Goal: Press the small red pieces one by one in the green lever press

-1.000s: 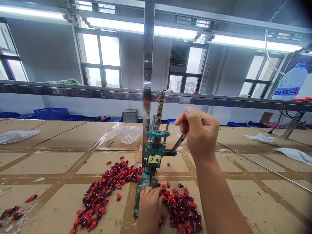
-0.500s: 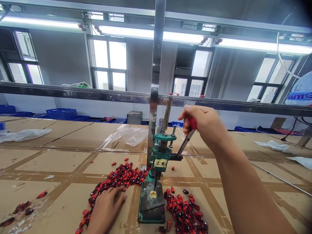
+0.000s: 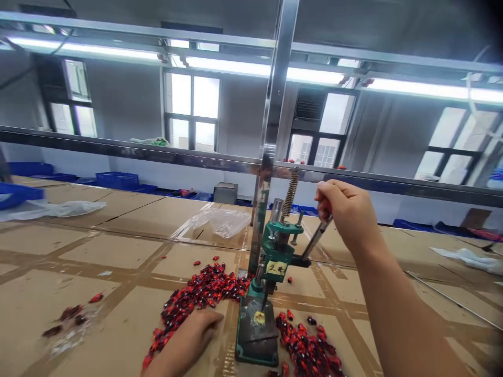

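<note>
My right hand (image 3: 348,212) is closed round the red knob (image 3: 327,208) on the lever of a green hand press (image 3: 278,251). The lever slants up to the right, and a coil spring stands on top of the press. A thin punch hangs over a small yellowish seat (image 3: 259,318) on the base plate. Left of the base, my left hand (image 3: 192,335) is low over the table with its fingers curled in; what they pinch is hidden. Beside it lies a pile of small red-and-black plastic pieces (image 3: 196,293). A second pile of such pieces (image 3: 308,348) sits right of the base.
Taped cardboard (image 3: 129,256) covers the table. A metal post (image 3: 277,104) rises behind the press and meets a horizontal rail (image 3: 176,156). Clear plastic film (image 3: 220,222) and blue crates (image 3: 117,179) lie farther back. A few stray pieces (image 3: 70,313) are at the left.
My left hand has drawn its fingers in and shifted from the pile's edge slightly toward the press base. My right hand stays on the lever knob. The whole view has swung and tilted a little.
</note>
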`<move>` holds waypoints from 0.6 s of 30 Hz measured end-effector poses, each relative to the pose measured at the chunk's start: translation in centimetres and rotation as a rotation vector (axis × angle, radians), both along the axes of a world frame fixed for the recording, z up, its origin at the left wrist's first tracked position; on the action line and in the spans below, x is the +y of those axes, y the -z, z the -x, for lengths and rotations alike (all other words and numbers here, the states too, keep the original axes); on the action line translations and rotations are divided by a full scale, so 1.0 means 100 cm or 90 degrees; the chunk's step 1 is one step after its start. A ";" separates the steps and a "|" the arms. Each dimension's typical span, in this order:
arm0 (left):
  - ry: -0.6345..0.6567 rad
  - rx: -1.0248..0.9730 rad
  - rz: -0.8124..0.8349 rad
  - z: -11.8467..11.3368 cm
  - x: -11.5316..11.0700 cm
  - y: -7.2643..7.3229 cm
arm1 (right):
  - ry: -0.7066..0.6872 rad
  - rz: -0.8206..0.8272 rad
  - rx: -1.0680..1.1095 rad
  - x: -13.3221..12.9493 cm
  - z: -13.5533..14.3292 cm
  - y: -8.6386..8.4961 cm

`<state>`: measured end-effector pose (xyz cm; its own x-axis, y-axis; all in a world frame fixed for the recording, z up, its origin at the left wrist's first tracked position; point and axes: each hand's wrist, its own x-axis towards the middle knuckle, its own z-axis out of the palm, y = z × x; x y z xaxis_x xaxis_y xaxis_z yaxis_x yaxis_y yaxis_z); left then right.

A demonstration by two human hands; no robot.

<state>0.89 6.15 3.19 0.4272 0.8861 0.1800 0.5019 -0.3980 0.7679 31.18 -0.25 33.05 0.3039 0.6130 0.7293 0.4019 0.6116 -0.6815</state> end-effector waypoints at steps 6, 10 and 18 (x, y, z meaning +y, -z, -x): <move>-0.148 -0.325 0.098 -0.007 -0.016 -0.009 | 0.006 -0.045 0.043 0.006 -0.003 0.006; -0.205 -0.482 0.131 -0.015 -0.025 -0.007 | 0.027 -0.065 0.050 0.007 -0.001 0.007; -0.185 -0.366 0.102 -0.068 -0.033 0.010 | 0.011 -0.087 0.028 0.009 -0.001 0.006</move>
